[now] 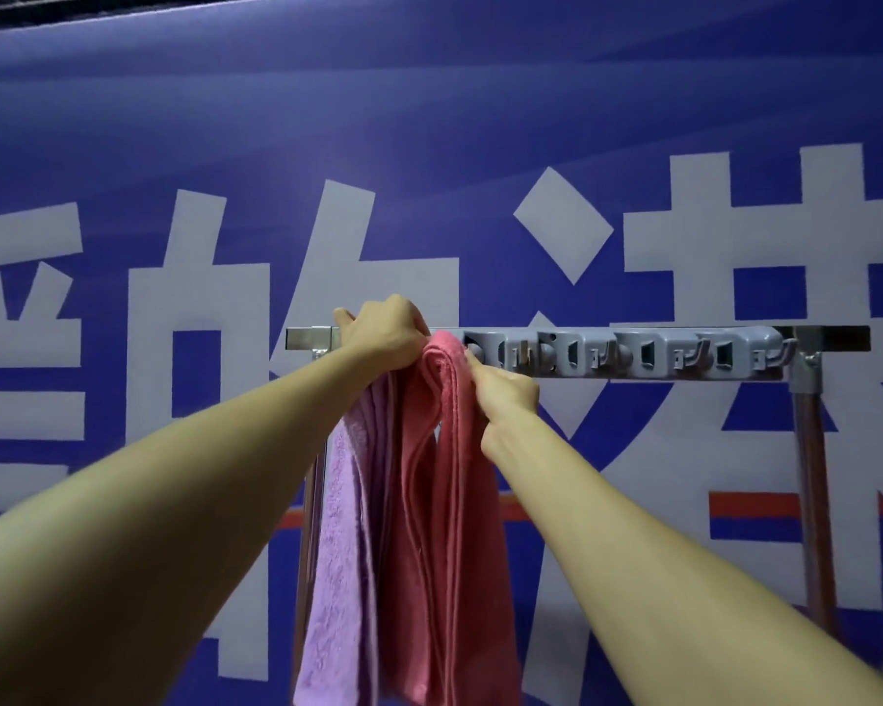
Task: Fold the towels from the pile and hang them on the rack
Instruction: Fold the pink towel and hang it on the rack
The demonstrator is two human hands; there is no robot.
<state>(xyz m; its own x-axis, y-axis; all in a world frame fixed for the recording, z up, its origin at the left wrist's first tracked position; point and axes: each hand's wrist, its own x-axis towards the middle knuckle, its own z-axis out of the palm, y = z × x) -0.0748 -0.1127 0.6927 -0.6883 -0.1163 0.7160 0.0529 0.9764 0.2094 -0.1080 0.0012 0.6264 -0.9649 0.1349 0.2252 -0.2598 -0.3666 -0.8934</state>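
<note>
Blue banner (429,145) with large white characters fills the background. Across the middle of the frame runs the rack (832,338), a metal rail fitted with a grey hook strip (633,351) and carried on an upright post (811,476) at right. Pink towel (444,501), folded lengthwise, is draped over the rail at centre and hangs to the lower edge of the frame, touching a lilac towel (337,527) just to its left. Left hand (383,333) is hooked over the rail above the lilac towel, knuckles against the pink fold. Its fingers are hidden behind the rail, so grip cannot be confirmed. Right hand (508,394) pinches the pink towel's right edge just below the rail. Assessment: the cloth is soft, light and limp, and its stacked layers are liable to slide apart. Best hold is at the fold over the rail, pinching all layers together, then smoothing downward.
</note>
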